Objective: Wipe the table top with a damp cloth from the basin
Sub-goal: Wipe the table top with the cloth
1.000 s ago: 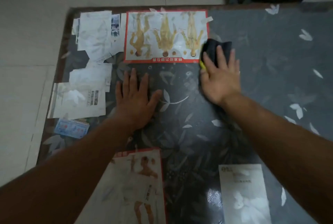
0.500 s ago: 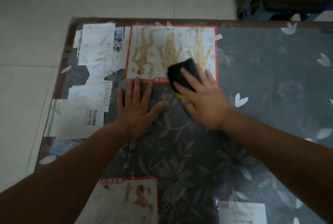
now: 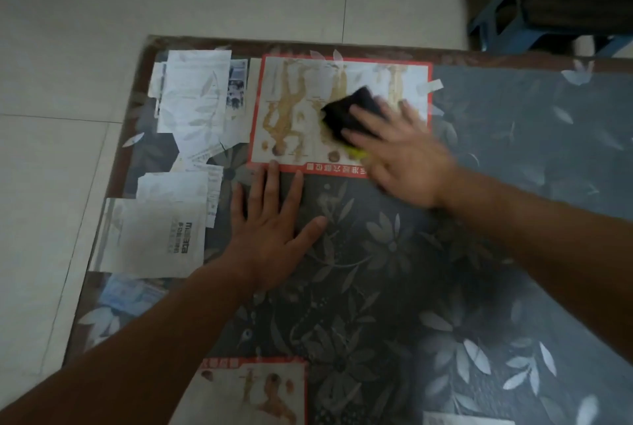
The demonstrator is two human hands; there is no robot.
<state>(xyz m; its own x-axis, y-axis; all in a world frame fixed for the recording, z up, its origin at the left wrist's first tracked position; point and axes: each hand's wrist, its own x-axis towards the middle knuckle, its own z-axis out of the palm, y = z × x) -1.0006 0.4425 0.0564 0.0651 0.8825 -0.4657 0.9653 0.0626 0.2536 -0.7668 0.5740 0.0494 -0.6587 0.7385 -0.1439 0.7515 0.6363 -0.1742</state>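
Observation:
The table top is dark with a pale leaf pattern and papers lying under a clear cover. My right hand presses flat on a black cloth with a yellow edge, which lies over a red-bordered chart near the table's far edge. The hand is blurred with motion. My left hand rests flat on the table with fingers spread, just below the chart's lower edge and left of the right hand. No basin is in view.
White papers and a printed sheet lie under the cover at the left. Another red-bordered picture sits at the near edge. A blue stool stands on the tiled floor beyond the far right corner.
My right hand has slid the cloth left from the chart's right edge onto the chart. My left hand has stayed planted on the table. The view has shifted, showing more floor.

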